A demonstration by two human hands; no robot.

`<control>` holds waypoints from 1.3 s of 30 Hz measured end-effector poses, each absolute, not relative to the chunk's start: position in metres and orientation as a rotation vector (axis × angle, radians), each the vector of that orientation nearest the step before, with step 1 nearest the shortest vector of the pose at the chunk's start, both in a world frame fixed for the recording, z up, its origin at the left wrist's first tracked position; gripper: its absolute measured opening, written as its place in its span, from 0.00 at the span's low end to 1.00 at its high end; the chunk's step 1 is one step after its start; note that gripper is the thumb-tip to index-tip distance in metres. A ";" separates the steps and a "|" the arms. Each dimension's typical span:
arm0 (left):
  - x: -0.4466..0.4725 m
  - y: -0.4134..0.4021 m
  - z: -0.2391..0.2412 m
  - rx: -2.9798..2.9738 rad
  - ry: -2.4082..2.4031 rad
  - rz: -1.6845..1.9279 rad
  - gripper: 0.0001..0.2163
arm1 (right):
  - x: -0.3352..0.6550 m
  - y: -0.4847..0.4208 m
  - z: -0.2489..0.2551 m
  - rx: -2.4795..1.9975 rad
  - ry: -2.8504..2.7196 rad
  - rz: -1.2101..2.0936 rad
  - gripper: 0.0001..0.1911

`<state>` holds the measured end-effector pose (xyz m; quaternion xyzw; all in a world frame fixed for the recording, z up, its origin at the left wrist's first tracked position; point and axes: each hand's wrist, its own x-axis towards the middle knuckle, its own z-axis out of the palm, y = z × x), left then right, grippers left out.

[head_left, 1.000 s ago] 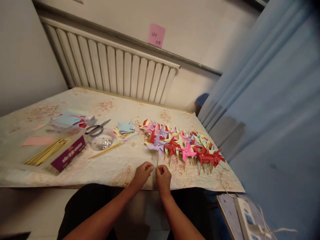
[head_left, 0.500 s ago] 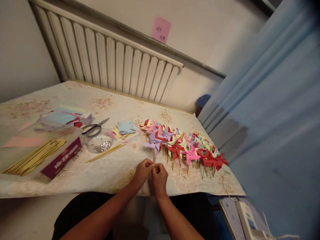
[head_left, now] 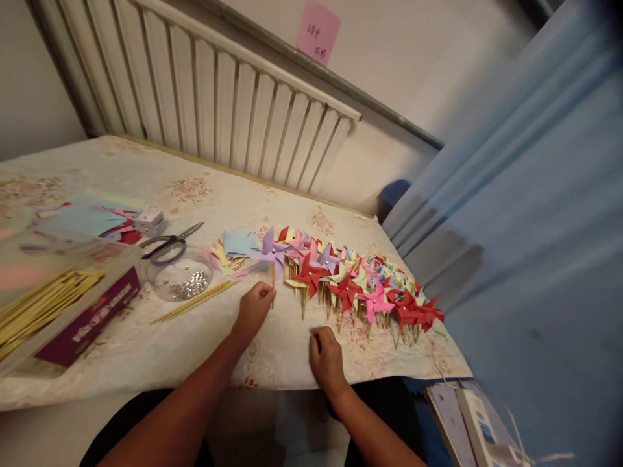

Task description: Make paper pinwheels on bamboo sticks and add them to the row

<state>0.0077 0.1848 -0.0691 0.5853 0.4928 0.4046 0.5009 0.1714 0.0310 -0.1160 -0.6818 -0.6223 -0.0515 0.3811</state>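
Note:
My left hand (head_left: 256, 306) pinches the thin wooden stick of a lilac paper pinwheel (head_left: 272, 251) and holds it upright left of the pinwheel group. Lower down, near the table's front edge, my right hand (head_left: 327, 357) is apart from it, its fingers curled closed and nothing showing in them. Many finished pinwheels (head_left: 345, 290) in red, pink, yellow and lilac lie in a dense row to the right. Just behind the lilac one is a stack of cut paper squares (head_left: 239, 244).
A clear box of sticks (head_left: 53, 301) stands at left. Near it are scissors (head_left: 170, 245), a round dish of metal pins (head_left: 187, 283), loose sticks (head_left: 195, 301), coloured paper (head_left: 78, 217) and a small white box (head_left: 150, 220). A power strip (head_left: 479, 415) sits beyond the table's right corner.
My left hand has carried the lilac pinwheel leftward, away from the group. My right hand has let go of its stick and drawn back to the right and down. The view has shifted slightly.

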 end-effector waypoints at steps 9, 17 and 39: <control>0.018 0.207 -0.068 1.530 1.303 0.953 0.07 | 0.170 0.029 -0.122 -1.811 -1.725 -0.222 0.11; 0.030 0.215 -0.078 1.557 1.320 0.915 0.06 | 0.170 0.029 -0.123 -1.842 -1.746 -0.194 0.11; 0.036 0.229 -0.095 1.610 1.383 0.912 0.05 | 0.171 0.029 -0.124 -1.848 -1.767 -0.185 0.11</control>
